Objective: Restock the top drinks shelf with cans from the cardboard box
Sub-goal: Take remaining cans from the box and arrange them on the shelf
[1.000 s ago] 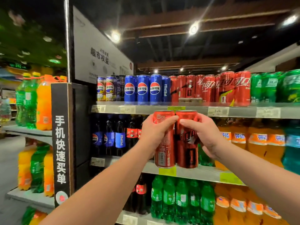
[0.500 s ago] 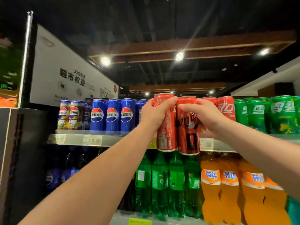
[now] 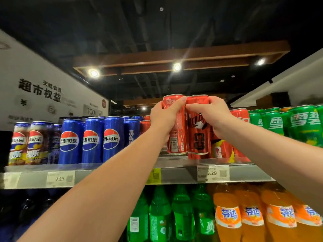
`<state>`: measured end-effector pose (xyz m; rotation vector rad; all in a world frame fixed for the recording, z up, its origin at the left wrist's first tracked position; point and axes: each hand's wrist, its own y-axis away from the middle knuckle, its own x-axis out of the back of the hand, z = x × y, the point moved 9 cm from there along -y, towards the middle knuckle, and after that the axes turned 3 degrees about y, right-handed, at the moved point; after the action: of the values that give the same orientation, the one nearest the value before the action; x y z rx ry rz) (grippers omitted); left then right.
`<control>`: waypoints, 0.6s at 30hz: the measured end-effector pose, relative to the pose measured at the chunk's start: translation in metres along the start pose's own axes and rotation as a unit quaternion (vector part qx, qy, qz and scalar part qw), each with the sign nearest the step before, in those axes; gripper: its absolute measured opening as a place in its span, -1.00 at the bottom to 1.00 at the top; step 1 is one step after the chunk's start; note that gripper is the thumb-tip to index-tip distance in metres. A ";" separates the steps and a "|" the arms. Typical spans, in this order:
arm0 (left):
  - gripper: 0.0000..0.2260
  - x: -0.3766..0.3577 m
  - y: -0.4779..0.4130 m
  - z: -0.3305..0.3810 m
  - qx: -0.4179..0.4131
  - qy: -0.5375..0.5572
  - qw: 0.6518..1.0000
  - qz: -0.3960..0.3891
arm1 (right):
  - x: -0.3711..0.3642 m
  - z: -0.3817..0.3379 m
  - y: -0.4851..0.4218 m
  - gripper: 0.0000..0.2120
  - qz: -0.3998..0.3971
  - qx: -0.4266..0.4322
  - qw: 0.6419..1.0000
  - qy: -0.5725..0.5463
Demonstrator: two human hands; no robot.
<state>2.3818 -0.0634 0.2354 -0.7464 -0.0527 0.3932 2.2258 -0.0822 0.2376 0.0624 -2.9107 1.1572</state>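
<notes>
My left hand [image 3: 164, 117] grips a tall red cola can [image 3: 176, 137] and my right hand [image 3: 213, 114] grips a second red cola can [image 3: 198, 135]. The two cans are upright and touch side by side. Their bases hover just above the top shelf [image 3: 174, 175], in the red-can section. More red cans [image 3: 225, 151] stand behind and to the right, partly hidden by my right forearm. The cardboard box is out of view.
Blue cola cans [image 3: 90, 140] fill the shelf to the left, green soda cans [image 3: 277, 123] to the right. Below hang price tags [image 3: 212, 172]; green bottles [image 3: 160, 217] and orange bottles [image 3: 227, 215] stand on the lower shelf. A white sign [image 3: 40, 91] rises at the left.
Both hands have raised the two red cans from below the top shelf edge up to its level, over the red-can row. The camera has tilted upward.
</notes>
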 end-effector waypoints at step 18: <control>-0.39 0.004 -0.022 -0.059 0.080 0.035 0.996 -0.033 | -0.010 0.029 -0.008 -0.57 0.081 -0.041 0.982 0.167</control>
<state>2.4033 -0.1153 0.2065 -0.5992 0.0204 0.3040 2.2362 -0.1073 0.2219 -0.3421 -2.6959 0.9541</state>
